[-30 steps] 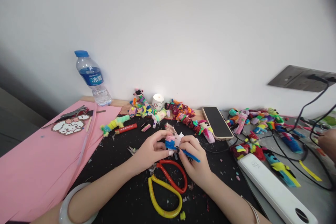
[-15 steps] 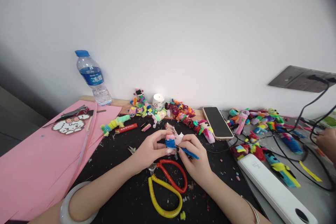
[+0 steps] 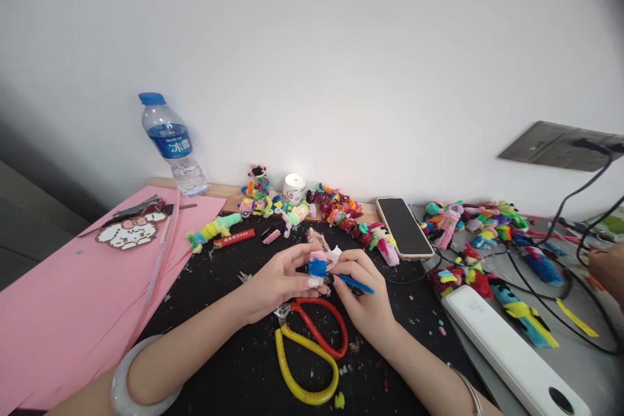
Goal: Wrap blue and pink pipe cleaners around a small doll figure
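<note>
Small fuzzy piece of pink and blue pipe-cleaner-like material (image 3: 318, 266), held between the two hands above the black work surface (image 3: 234, 351). Its upper part is pale pink, its lower part a bright blue band with an uneven edge; a narrow, fuzzy blue strip (image 3: 358, 284) projects from the right fingers. The left hand (image 3: 270, 286) grips the piece between thumb and fingers; the right hand (image 3: 368, 299) pinches the strip in a narrow hold.

Fingertips hide the junction of strip and band, and a small dark spot there cannot be identified. The left hand and forearm cover part of the blades of the scissors with red and yellow handles (image 3: 314, 397). Another person's hand (image 3: 607, 270) is cut off at the right edge.

The clear plastic bottle with blue cap (image 3: 168, 143) bears large white Chinese characters on a blue label. Pale characters on the flat red packet (image 3: 234, 238), marks on the white cylinder (image 3: 294, 190) and a grey logo on the long white device (image 3: 511, 348) are too small to read.
</note>
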Demonstrator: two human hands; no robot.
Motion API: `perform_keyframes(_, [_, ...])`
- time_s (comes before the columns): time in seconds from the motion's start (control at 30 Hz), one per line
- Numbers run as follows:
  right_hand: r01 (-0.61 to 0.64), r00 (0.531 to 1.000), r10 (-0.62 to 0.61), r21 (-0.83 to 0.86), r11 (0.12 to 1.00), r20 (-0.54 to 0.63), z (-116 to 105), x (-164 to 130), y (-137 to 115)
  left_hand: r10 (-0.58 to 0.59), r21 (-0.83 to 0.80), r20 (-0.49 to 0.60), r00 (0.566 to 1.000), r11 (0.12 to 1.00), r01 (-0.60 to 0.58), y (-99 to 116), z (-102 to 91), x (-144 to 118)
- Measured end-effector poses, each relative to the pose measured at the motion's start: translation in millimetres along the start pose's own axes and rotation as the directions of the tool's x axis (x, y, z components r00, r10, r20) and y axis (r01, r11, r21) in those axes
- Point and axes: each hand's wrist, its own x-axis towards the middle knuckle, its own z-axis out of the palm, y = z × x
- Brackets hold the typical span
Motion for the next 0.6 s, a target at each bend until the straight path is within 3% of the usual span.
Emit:
perform_keyframes(0.3, [-0.022, 1.0, 0.022, 0.102, 0.995, 0.0, -0.6, 1.9, -6.7, -0.076, -0.09, 0.049, 0.996, 0.993, 0.08, 2.0, -5.2, -2.1])
perform_keyframes(0.6, [-0.227, 0.974, 0.221, 0.224, 0.948, 0.05, 1.0, 1.9, -4.5, -0.063, -0.064, 0.06, 0.996, 0.996, 0.067, 2.3, -5.0, -2.8])
